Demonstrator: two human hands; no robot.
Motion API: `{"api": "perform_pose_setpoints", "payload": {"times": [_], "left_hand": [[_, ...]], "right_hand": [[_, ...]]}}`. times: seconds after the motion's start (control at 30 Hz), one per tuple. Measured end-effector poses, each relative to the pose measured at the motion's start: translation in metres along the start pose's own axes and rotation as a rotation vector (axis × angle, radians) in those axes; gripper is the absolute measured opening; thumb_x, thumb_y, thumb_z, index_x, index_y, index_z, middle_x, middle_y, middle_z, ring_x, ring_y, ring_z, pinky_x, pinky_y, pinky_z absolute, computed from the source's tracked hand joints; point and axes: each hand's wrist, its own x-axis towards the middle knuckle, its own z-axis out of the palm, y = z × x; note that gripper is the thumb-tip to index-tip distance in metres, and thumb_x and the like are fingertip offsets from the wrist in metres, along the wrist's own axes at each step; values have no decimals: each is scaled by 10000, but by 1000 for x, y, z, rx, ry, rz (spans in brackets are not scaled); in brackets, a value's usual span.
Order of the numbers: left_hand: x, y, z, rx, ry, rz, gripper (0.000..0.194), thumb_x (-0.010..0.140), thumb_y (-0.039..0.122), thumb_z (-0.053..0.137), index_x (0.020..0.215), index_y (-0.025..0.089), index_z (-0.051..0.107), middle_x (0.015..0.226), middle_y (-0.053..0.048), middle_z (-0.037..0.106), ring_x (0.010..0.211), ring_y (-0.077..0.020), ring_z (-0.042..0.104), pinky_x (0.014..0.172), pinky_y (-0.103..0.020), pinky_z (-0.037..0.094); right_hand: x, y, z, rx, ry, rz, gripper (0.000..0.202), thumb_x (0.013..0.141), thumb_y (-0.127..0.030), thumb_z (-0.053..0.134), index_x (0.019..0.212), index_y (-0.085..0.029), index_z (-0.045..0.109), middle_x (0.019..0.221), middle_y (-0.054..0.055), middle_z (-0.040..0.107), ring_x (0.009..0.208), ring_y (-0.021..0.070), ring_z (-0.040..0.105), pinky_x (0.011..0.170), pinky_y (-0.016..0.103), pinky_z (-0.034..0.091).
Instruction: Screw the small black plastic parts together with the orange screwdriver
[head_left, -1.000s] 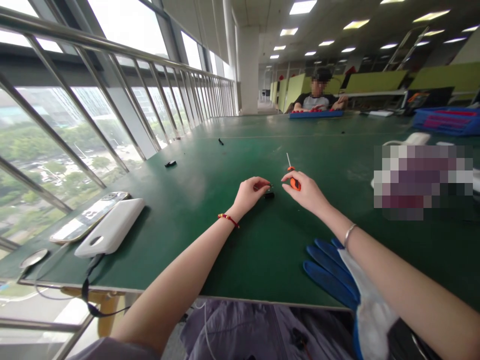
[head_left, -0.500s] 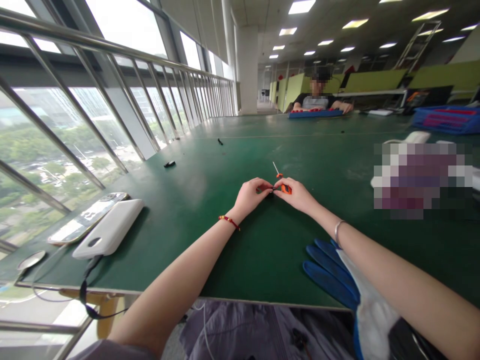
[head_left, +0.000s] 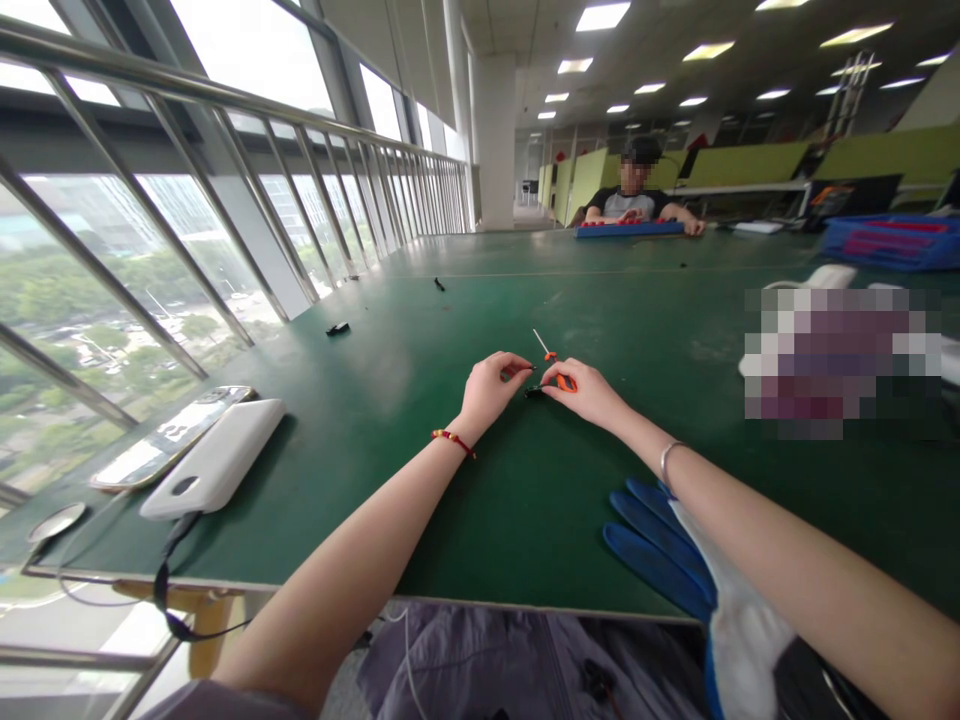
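My left hand (head_left: 489,390) is closed in a pinch above the table, thumb and forefinger tips together on a tiny dark piece (head_left: 532,368) too small to name. Just to its right, my right hand (head_left: 589,392) pinches a small black part (head_left: 533,391) close to the tabletop. Tucked in that same hand is a screwdriver (head_left: 551,356) with an orange and black handle; its thin shaft points away and to the left. A narrow gap separates the two hands. The fingers hide part of the handle.
On the green table (head_left: 360,450) lie a phone (head_left: 169,440) and a white power bank (head_left: 217,465) at left. Small black pieces (head_left: 338,329) lie farther off. A blue-and-white glove (head_left: 664,545) rests under my right forearm. Across sits a person (head_left: 637,195) behind a blue tray (head_left: 630,230).
My hands have parted slightly, the left with the tiny dark piece. My right hand and its screwdriver have shifted a little left, and the black part now shows at its fingertips.
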Motion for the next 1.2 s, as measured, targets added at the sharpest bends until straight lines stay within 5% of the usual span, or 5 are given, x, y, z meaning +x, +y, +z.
{"api": "perform_pose_setpoints", "payload": {"times": [0.6,0.83,1.2], "left_hand": [[-3,-1,3,59,-74,27,124,814,208,588,869,189,698,855,-23,695,770,-138,628,692,-233,500],[-5,10,-5,129,-174,166,124,822,232,600,911,199,682,892,-14,686,802,-140,629,715,-240,497],[-7,23,-14,233,-211,251,126,853,251,582,928,213,676,909,-1,702,864,-156,612,770,-268,466]], "right_hand": [[-1,1,3,-58,7,7,81,759,-277,634,809,-217,658,814,24,573,774,177,578,727,293,442],[-5,0,-13,-41,61,-7,195,769,-279,622,944,-202,659,820,30,553,732,166,557,706,289,446],[-7,-4,-15,-11,-4,-135,103,770,-251,622,848,-206,672,822,19,578,749,157,585,717,282,449]]}}
